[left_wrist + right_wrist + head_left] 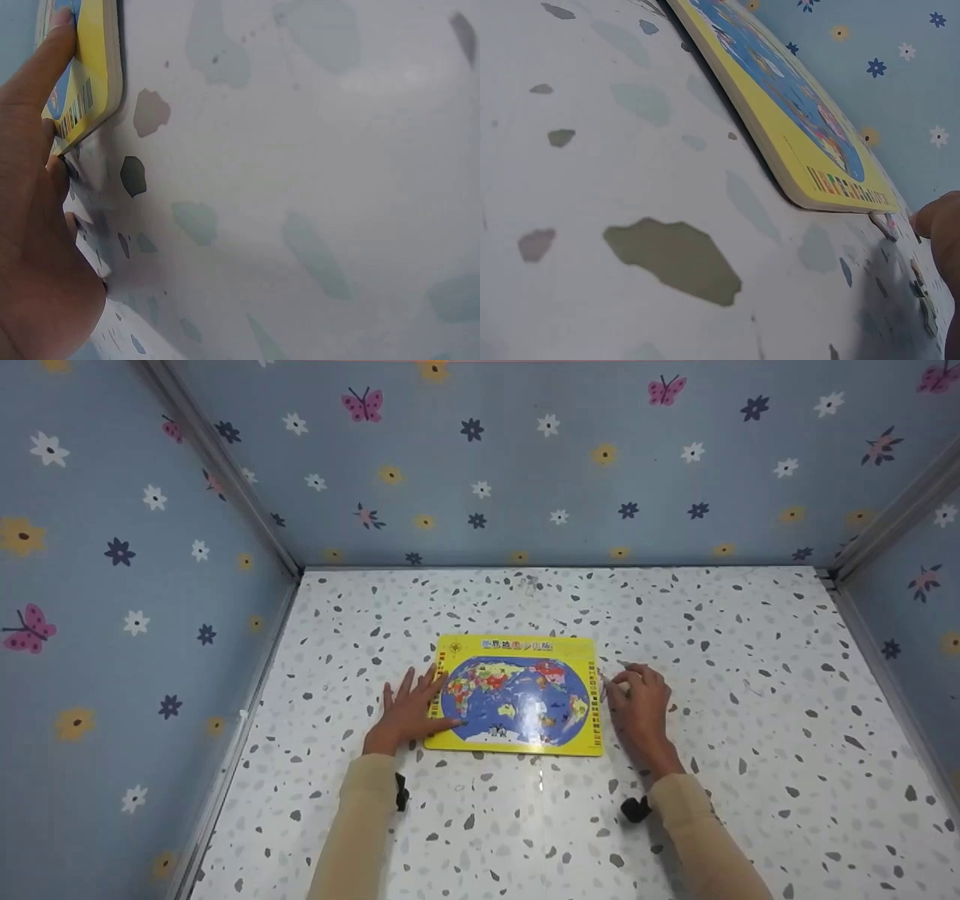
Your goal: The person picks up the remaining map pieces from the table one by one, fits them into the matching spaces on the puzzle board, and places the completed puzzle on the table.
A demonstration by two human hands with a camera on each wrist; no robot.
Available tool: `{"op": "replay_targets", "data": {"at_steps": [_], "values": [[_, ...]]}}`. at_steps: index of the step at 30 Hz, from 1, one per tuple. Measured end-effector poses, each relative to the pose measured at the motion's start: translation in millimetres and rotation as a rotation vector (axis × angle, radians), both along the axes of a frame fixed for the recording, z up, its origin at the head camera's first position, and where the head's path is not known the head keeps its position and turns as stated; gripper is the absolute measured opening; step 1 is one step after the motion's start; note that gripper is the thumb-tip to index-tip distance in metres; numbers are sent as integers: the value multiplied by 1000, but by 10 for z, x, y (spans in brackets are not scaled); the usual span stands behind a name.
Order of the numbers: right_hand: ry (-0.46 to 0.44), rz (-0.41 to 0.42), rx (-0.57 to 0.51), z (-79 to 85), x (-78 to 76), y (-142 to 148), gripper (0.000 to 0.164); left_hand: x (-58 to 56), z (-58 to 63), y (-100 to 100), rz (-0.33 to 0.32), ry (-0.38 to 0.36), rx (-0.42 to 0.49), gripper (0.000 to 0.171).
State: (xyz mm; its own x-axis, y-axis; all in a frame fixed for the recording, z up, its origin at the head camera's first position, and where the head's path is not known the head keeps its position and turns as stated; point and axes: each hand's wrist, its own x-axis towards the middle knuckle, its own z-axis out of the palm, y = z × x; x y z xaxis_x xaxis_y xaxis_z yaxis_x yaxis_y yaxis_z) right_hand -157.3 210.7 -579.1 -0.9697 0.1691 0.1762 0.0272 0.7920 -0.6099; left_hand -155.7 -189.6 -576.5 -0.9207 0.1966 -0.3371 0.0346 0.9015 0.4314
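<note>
I judge the world-map board [516,697] light, stiff, best edge-held; left grip [410,715] spread on it, right grip [642,709], hold unclear.

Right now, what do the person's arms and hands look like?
The left sleeve and right sleeve are long, plain and tan. A small black wrist camera shows by each cuff. The left hand and right hand wear no gloves.
</note>
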Motion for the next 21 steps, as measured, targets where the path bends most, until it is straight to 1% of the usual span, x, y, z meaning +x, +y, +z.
{"op": "replay_targets", "data": {"at_steps": [5, 9, 12, 18, 21], "values": [[31, 18, 9, -7, 7, -39, 14, 7, 3, 7, 3, -5, -1, 101], [79, 39, 10, -26, -1, -61, 14, 12, 15, 5, -6, 8, -6, 100], [80, 52, 15, -29, -2, -88, 14, 14, 20, 4, -16, 18, -13, 99], [58, 69, 51, -22, 0, -160, 16, 12, 25, 11, -17, 7, -26, 99], [66, 84, 66, -22, -8, -187, 16, 5, 26, 12, -17, 5, -26, 100]]}}
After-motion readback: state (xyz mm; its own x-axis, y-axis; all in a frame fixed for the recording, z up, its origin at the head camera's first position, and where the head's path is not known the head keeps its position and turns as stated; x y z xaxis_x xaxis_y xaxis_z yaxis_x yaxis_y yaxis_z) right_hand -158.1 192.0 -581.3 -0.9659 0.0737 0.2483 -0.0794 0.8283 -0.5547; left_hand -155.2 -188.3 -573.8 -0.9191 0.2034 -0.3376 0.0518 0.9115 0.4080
